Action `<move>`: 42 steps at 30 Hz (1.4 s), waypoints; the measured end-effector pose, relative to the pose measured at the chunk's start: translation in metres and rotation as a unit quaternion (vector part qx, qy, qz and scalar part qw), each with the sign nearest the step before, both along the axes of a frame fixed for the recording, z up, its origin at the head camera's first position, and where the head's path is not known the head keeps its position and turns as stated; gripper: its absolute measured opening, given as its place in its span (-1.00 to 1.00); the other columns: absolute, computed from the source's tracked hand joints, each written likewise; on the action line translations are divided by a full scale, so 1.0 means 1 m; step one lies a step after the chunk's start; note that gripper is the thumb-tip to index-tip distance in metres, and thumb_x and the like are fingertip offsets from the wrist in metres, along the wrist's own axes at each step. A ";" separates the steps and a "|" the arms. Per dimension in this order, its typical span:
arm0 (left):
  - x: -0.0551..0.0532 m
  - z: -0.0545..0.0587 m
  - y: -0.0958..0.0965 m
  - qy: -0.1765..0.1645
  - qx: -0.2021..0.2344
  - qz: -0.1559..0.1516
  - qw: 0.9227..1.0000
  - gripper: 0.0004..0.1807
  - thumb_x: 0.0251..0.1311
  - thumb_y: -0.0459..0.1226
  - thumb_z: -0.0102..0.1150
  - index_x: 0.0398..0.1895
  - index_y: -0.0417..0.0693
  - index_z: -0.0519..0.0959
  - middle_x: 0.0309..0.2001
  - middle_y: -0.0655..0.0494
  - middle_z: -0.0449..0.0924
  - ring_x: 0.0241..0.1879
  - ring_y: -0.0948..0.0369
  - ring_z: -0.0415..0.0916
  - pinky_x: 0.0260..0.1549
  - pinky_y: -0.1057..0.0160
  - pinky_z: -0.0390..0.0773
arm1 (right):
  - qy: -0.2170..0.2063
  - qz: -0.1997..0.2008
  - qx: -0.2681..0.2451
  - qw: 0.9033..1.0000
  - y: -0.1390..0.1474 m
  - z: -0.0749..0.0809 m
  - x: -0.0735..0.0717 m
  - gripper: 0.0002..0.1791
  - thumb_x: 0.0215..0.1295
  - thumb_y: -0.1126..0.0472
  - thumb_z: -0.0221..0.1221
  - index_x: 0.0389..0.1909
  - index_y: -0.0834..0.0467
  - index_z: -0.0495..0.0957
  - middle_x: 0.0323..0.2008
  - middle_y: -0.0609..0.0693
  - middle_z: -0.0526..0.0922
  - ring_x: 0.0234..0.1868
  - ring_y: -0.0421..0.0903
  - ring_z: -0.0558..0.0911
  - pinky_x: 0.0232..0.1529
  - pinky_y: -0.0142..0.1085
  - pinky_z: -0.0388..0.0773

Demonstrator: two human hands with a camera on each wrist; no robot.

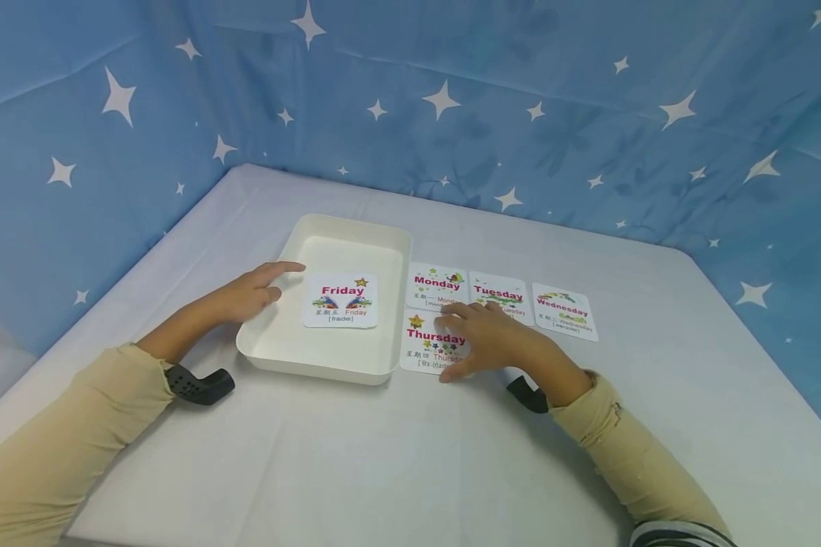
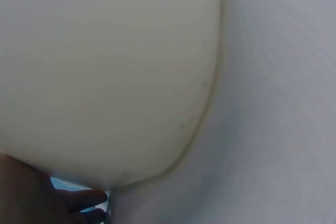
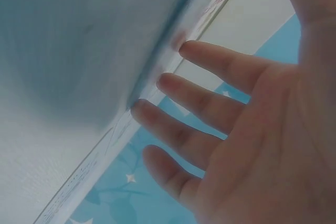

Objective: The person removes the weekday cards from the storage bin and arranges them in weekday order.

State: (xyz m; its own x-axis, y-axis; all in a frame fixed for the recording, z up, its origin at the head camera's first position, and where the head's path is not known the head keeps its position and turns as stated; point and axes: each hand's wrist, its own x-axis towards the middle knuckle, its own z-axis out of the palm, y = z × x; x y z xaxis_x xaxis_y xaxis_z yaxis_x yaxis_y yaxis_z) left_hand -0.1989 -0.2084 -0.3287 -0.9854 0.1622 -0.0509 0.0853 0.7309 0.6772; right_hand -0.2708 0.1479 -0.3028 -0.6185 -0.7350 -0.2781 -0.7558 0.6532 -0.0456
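Observation:
In the head view, my left hand (image 1: pixel 245 296) is at the left side of a white tray (image 1: pixel 315 370), its index finger stretched over the rim. Inside the tray lies a Friday card (image 1: pixel 340 301). My right hand (image 1: pixel 498 339) is spread over a Thursday card (image 1: pixel 420 351), covering its right part. The right wrist view shows straight, parted fingers (image 3: pixel 184 135), some with tips at the card surface. Above it lie a Monday card (image 1: pixel 438 282) and a Tuesday card (image 1: pixel 496 286), the latter partly hidden by that hand. A Wednesday card (image 1: pixel 565 311) lies farther right.
A white cloth covers the table (image 1: pixel 356 456). Behind and to the left hangs a blue curtain (image 1: pixel 383 144) with white stars. Black wrist mounts (image 1: pixel 201 386) sit below both wrists. The tray's outer wall (image 2: pixel 105 77) fills much of the left wrist view.

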 end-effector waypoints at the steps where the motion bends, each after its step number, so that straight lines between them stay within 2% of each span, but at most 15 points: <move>1: 0.000 0.000 0.000 -0.001 0.001 0.000 1.000 -0.44 0.20 -0.44 -0.31 0.33 -0.18 0.11 0.35 -0.36 -0.09 0.33 -0.24 -0.14 0.20 -0.26 -0.07 | -0.003 -0.002 0.000 1.000 0.000 0.000 0.000 -0.04 -0.18 -0.34 0.26 0.28 0.00 0.26 0.35 0.00 0.18 0.34 0.10 0.18 0.31 0.13 -0.04; 8: -0.001 0.002 0.001 -0.007 0.002 0.002 1.000 -0.44 0.20 -0.42 -0.31 0.33 -0.18 0.09 0.36 -0.35 -0.12 0.34 -0.26 -0.18 0.20 -0.28 -0.08 | -0.013 -0.011 0.000 1.000 0.000 0.000 -0.002 -0.04 -0.18 -0.34 0.26 0.29 -0.02 0.25 0.36 -0.01 0.17 0.36 0.10 0.14 0.32 0.13 -0.08; 19: 0.003 -0.004 0.000 -0.014 0.001 0.011 1.000 -0.42 0.18 -0.42 -0.33 0.34 -0.16 0.09 0.36 -0.36 -0.12 0.33 -0.26 -0.16 0.18 -0.30 -0.06 | -0.016 -0.005 0.007 1.000 0.001 -0.005 -0.002 -0.02 -0.19 -0.36 0.25 0.31 -0.06 0.22 0.36 -0.02 0.16 0.37 0.10 0.13 0.31 0.15 -0.07; 26: -0.001 -0.003 -0.002 -0.009 -0.003 0.012 1.000 -0.42 0.18 -0.42 -0.37 0.34 -0.14 0.09 0.36 -0.34 -0.12 0.34 -0.23 -0.15 0.19 -0.28 -0.05 | -0.016 -0.007 0.006 1.000 0.001 -0.002 -0.004 -0.02 -0.19 -0.38 0.23 0.31 -0.08 0.21 0.36 -0.02 0.16 0.38 0.09 0.11 0.31 0.15 -0.08; 30: -0.003 -0.002 -0.001 -0.012 -0.003 0.005 1.000 -0.42 0.19 -0.42 -0.37 0.35 -0.15 0.08 0.37 -0.33 -0.12 0.35 -0.23 -0.17 0.21 -0.27 -0.07 | -0.016 -0.002 -0.007 1.000 0.003 0.000 -0.007 -0.04 -0.15 -0.37 0.22 0.31 -0.04 0.22 0.34 0.01 0.21 0.36 0.09 0.15 0.30 0.14 -0.02; 37: -0.003 0.005 -0.002 -0.009 -0.016 0.004 1.000 -0.43 0.19 -0.42 -0.33 0.34 -0.16 0.09 0.35 -0.37 -0.11 0.33 -0.25 -0.14 0.19 -0.28 -0.04 | 0.014 -0.001 -0.106 0.994 -0.019 0.014 -0.022 -0.25 0.13 -0.12 0.17 0.31 0.04 0.20 0.33 0.10 0.22 0.35 0.14 0.15 0.29 0.12 0.03; 42: -0.002 0.000 -0.002 -0.010 -0.003 0.001 1.000 -0.43 0.18 -0.43 -0.33 0.33 -0.18 0.09 0.35 -0.37 -0.11 0.34 -0.25 -0.15 0.20 -0.27 -0.06 | 0.017 0.015 -0.156 0.988 -0.051 0.016 -0.025 -0.31 0.21 -0.09 0.10 0.33 0.03 0.17 0.36 0.08 0.15 0.36 0.10 0.11 0.31 0.07 0.03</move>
State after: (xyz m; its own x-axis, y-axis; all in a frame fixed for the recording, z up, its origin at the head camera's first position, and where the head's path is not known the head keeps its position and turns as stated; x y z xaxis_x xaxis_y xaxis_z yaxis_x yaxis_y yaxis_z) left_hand -0.2009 -0.2107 -0.3285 -0.9846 0.1597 -0.0706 0.0707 0.7344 0.6750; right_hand -0.2962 0.0964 -0.2867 -0.6007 -0.7994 -0.0154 -0.7786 0.5892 -0.2160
